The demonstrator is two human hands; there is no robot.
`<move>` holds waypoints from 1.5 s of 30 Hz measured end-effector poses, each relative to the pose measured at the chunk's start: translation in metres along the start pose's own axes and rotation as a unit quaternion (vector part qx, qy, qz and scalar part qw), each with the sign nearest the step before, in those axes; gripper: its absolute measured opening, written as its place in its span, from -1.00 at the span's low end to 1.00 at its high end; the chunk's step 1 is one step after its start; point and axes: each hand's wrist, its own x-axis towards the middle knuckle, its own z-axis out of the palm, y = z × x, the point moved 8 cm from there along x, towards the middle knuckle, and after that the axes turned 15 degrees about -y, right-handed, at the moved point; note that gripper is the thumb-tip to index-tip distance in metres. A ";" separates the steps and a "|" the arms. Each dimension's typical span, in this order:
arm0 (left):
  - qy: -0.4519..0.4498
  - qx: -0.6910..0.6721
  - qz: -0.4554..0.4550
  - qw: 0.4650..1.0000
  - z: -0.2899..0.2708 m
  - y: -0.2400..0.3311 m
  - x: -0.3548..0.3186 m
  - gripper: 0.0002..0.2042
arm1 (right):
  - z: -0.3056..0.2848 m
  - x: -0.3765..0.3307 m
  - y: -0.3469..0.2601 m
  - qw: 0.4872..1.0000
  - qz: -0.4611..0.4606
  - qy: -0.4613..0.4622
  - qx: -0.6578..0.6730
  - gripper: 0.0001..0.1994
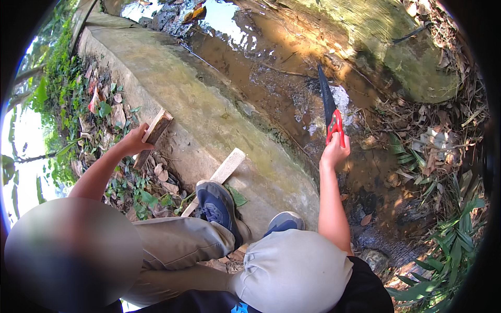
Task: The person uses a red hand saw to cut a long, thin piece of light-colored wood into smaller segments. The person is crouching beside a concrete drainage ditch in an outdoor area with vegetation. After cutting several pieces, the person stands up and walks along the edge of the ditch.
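Note:
My left hand (pixel 134 143) is closed around a short wooden board (pixel 157 130), whose cut end points up and to the right over the edge of the concrete. In my right hand (pixel 335 152) is a handsaw (pixel 327 96), gripped by its red handle. Its dark blade points away from me, above the muddy water. A pale wooden plank (pixel 229 164) lies slanting across the concrete ledge. My left shoe (pixel 215 203) rests on that plank and hides its middle. The saw is well apart from both pieces of wood.
A mossy concrete ledge (pixel 182 99) runs diagonally beside a shallow muddy stream (pixel 271 57). Leaf litter and green plants (pixel 148 199) border it on the left. A mossy slab (pixel 417 68) stands across the water, and long-leaved plants (pixel 454 250) grow at lower right.

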 end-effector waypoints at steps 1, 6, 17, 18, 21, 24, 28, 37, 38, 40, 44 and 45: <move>0.003 0.008 -0.002 1.000 0.001 -0.003 0.002 -0.33 | 0.002 -0.002 0.004 1.000 0.006 -0.002 0.004 -0.83; 0.021 -0.002 0.008 1.000 0.005 -0.012 0.007 -0.34 | 0.013 -0.012 0.012 0.999 0.020 -0.025 0.001 -0.80; 0.030 0.006 -0.011 0.999 0.005 -0.004 0.008 -0.36 | 0.026 -0.007 0.003 0.997 -0.014 -0.080 -0.011 -0.85; 0.029 0.004 -0.014 0.999 0.004 -0.001 0.007 -0.36 | 0.027 -0.006 0.001 0.997 -0.021 -0.077 -0.017 -0.87; 0.019 -0.008 -0.017 1.000 0.005 0.005 0.007 -0.36 | 0.027 0.000 0.003 0.996 -0.034 -0.078 -0.013 -0.88; 0.015 -0.018 -0.012 1.000 0.005 -0.004 0.008 -0.35 | 0.029 0.001 0.004 0.997 -0.032 -0.075 0.002 -0.87; 0.027 0.005 -0.017 0.999 0.006 -0.009 0.009 -0.35 | 0.031 0.001 -0.002 0.996 -0.034 -0.081 -0.010 -0.86; 0.055 0.066 -0.058 0.995 0.002 0.000 0.005 -0.42 | 0.036 -0.002 -0.003 0.995 -0.038 -0.086 0.033 -0.83; 0.057 0.060 -0.058 0.995 0.003 -0.001 0.004 -0.43 | 0.036 -0.002 -0.002 0.995 -0.035 -0.089 0.040 -0.84; 0.073 0.077 -0.018 0.994 0.001 0.002 0.004 -0.42 | 0.039 -0.003 0.002 0.993 -0.027 -0.098 0.056 -0.85; 0.099 0.058 0.017 0.993 -0.002 -0.003 -0.001 -0.39 | 0.046 -0.007 -0.015 0.989 -0.047 -0.125 0.058 -0.89; 0.111 0.066 0.022 0.991 0.001 -0.007 0.001 -0.35 | 0.050 -0.008 -0.015 0.988 -0.041 -0.130 0.067 -0.89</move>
